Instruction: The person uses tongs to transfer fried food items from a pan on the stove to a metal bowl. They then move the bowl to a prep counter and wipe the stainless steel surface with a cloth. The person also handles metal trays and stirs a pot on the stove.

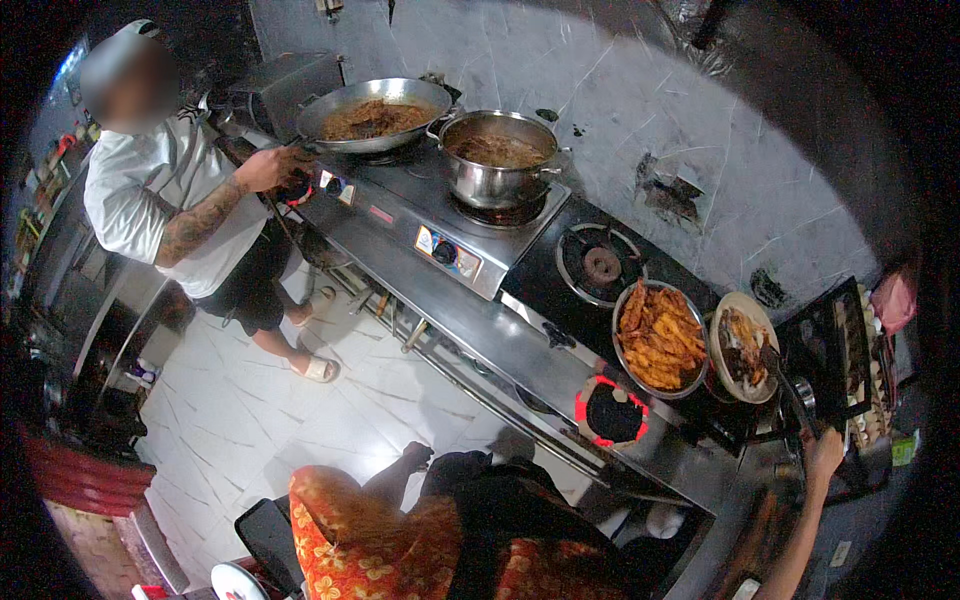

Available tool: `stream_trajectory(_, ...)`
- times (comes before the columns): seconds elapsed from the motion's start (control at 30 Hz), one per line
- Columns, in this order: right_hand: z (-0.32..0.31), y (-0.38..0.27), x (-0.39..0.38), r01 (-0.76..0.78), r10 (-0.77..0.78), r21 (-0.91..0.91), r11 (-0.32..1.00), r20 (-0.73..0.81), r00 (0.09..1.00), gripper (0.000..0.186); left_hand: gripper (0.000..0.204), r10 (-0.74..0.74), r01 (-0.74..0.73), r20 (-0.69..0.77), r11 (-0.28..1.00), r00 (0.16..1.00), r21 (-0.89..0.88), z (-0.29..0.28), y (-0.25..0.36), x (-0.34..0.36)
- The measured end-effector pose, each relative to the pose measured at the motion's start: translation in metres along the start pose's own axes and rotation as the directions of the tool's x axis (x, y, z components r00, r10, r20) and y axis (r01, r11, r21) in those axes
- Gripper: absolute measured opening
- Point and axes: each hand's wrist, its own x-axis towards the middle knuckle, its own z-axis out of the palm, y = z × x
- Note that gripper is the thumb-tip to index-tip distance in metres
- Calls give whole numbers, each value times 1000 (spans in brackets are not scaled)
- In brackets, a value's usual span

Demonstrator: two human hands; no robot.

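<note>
My right hand (823, 452) reaches up at the lower right and grips the dark handle of a spatula (785, 385). The spatula's blade lies on a round plate (729, 305) of browned fried pieces. Just left of that plate stands a metal bowl (622, 300) full of golden fried strips. My left hand (416, 456) hangs low by my orange flowered top, above the floor. It is small and dark, and I cannot make out its fingers.
Another person in a white shirt holds the handle of a wide wok (375, 115) at the far end of the steel stove (455, 300). A steel pot (497, 160) of brown liquid, an unlit gas burner (601, 264) and a dark tray (835, 350) at the right are also there.
</note>
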Motion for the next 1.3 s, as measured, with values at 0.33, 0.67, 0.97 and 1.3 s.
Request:
stream_trajectory(0.33, -6, 2, -14, -167, 162, 15, 986, 168, 972, 40, 9, 79, -77, 71, 996, 994, -35, -2, 22, 11)
stream_trajectory(0.67, -53, -55, -33, -369, 262, 417, 831, 291, 920, 33, 12, 224, -243, 152, 962, 963, 126, -15, 26, 25)
stream_trajectory(0.97, 56, 1, -46, -195, 228, 544, 816, 7, 974, 18, 17, 165, -164, 193, 986, 967, -23, -9, 27, 52)
stream_trajectory(1.3, 43, -10, -45, -190, 207, 638, 746, 49, 977, 26, 20, 109, -106, 159, 994, 981, -29, -1, 28, 45)
